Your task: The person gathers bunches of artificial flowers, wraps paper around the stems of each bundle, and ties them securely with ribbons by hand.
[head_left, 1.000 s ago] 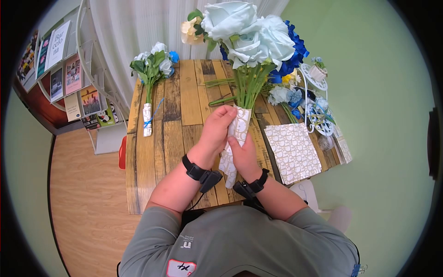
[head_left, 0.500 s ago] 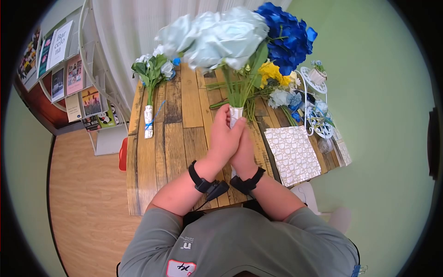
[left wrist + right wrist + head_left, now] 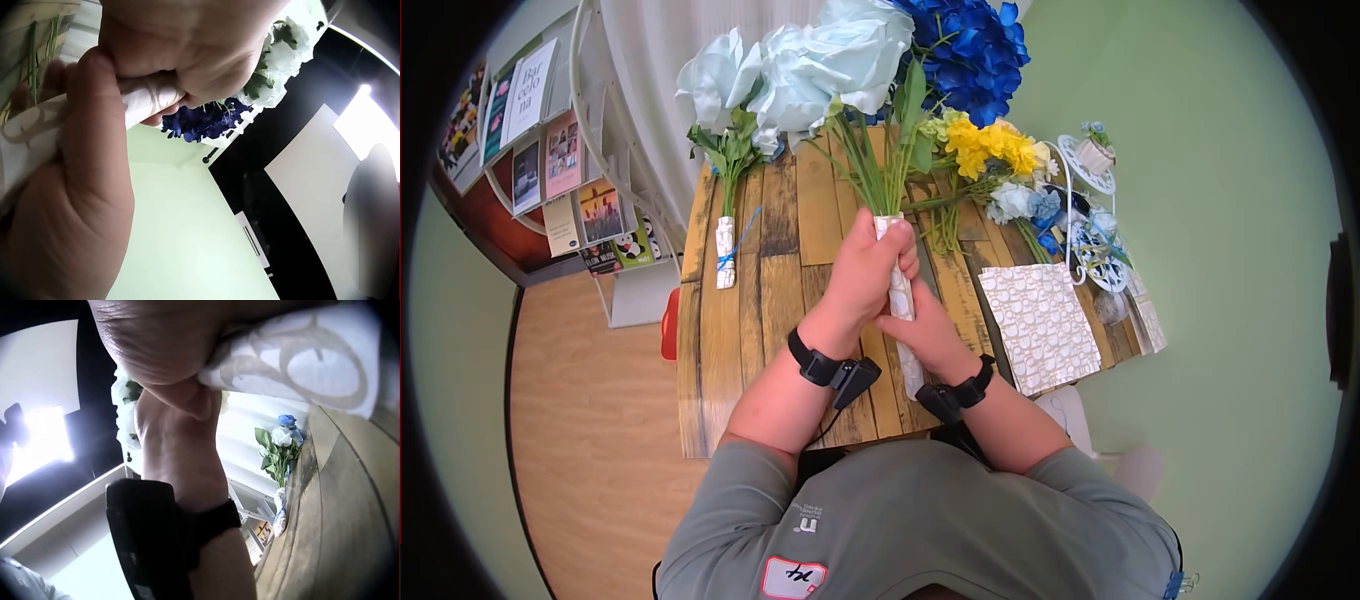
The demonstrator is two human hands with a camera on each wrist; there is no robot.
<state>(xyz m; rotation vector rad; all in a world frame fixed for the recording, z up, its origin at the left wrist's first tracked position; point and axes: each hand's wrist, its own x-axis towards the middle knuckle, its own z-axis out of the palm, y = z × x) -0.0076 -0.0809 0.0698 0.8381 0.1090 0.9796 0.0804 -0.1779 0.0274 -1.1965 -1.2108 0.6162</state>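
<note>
A bouquet of large pale blue roses [image 3: 830, 65] and deep blue hydrangeas [image 3: 970, 60] stands upright over the table. White paper with a beige pattern [image 3: 900, 290] is wrapped tightly round its stems [image 3: 880, 175]. Near the top of the wrap, my left hand [image 3: 868, 272] grips it with curled fingers, thumb at the paper's upper edge. Lower down, my right hand [image 3: 930, 332] holds the same wrap, its thumb [image 3: 94, 131] lying along the paper in the left wrist view. The paper's bottom end [image 3: 325, 362] sticks out past the right hand in the right wrist view.
A finished-looking smaller bouquet [image 3: 728, 160] with a blue ribbon lies at the table's left. To the right are patterned paper sheets [image 3: 1040, 325], yellow flowers [image 3: 990, 148], loose blue flowers [image 3: 1040, 205] and a white metal stand [image 3: 1065, 215]. A magazine rack [image 3: 565, 150] stands left of the table.
The bouquet has turned and its heads have shifted left. The loose paper tail now lies rolled round the stems. After coming together, the hands have parted, left above right.
</note>
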